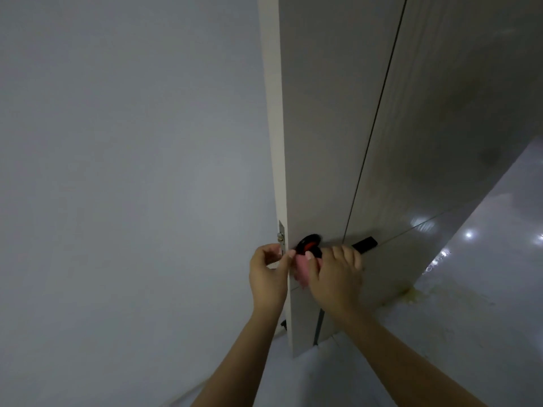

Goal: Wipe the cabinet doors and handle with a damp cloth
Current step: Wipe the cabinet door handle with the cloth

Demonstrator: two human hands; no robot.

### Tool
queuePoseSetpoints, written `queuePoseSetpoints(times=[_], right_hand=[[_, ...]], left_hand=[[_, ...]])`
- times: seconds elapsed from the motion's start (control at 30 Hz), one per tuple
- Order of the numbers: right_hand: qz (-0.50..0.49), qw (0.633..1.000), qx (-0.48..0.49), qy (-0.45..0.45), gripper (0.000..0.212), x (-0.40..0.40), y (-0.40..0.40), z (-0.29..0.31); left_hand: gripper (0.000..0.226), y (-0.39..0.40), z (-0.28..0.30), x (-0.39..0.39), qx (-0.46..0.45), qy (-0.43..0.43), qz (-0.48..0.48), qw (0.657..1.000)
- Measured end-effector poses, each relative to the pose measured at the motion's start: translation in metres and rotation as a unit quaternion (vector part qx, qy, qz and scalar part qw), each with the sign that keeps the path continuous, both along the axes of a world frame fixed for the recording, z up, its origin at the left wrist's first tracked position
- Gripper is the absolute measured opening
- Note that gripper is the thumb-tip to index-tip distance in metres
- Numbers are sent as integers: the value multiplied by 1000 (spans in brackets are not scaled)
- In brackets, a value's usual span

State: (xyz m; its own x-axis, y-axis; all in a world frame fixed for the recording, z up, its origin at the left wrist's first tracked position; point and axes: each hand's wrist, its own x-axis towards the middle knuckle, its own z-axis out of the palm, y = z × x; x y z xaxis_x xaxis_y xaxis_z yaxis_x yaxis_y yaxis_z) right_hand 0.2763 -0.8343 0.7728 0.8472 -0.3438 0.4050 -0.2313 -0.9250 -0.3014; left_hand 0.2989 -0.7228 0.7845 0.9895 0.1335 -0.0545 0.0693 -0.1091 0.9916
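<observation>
A tall pale door (323, 127) stands edge-on in front of me, with a metal latch plate (281, 235) on its narrow edge. A black handle (365, 245) with a round black and red base (308, 243) sticks out from its face. My right hand (335, 277) grips a pink cloth (302, 271) and presses it against the handle's base. My left hand (269, 274) holds the door's edge just below the latch, thumb and fingers curled round it.
A plain grey wall (117, 171) fills the left side. A second panel (455, 113) runs off to the right behind a dark seam. A glossy floor (484, 259) lies at the right, with a yellowish stain (414, 295) at the panel's foot.
</observation>
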Motion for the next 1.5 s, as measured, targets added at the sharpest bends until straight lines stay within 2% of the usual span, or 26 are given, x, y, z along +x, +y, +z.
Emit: queuePoseSetpoints(times=[0.07, 0.13, 0.2, 0.37, 0.57, 0.67, 0.77, 0.83, 0.97, 1.17, 1.37, 1.5], right_hand=[[-1, 1000, -9, 10, 55, 4, 1, -6], [11, 999, -30, -25, 54, 8, -8, -11], [35, 996, -61, -58, 51, 9, -20, -15], [37, 993, -61, -98, 52, 20, -37, -20], [-53, 995, -71, -52, 57, 26, -96, -14], [-51, 992, -62, -98, 46, 24, -89, -10], [-23, 983, 20, -183, 39, 22, -72, -14], [-26, 979, 11, -200, 38, 18, -62, -22], [10, 984, -16, -174, 38, 15, -43, -29], [11, 990, -54, -126, 44, 18, -29, -20], [-44, 997, -64, -4, 55, 18, -9, -6], [-14, 996, -62, 60, 66, 22, -12, 9]], left_hand=[[38, -1, 2, 3, 34, -27, 1, 999], [54, -6, 7, 7, 32, -58, -35, 997], [58, -13, 12, 10, 15, -98, -82, 992], [52, -24, 17, 17, -14, -105, -61, 992], [47, -26, 14, 17, -25, -101, -57, 993], [44, -28, 13, 17, -27, -106, -54, 993], [42, -27, 13, 16, -28, -113, -56, 992], [42, -26, 13, 17, -30, -110, -62, 991], [40, -26, 13, 18, -35, -104, -66, 992], [40, -30, 14, 17, -46, -101, -60, 992], [34, -33, 9, 19, -45, -120, -60, 990], [43, -31, 11, 19, -46, -127, -67, 989]])
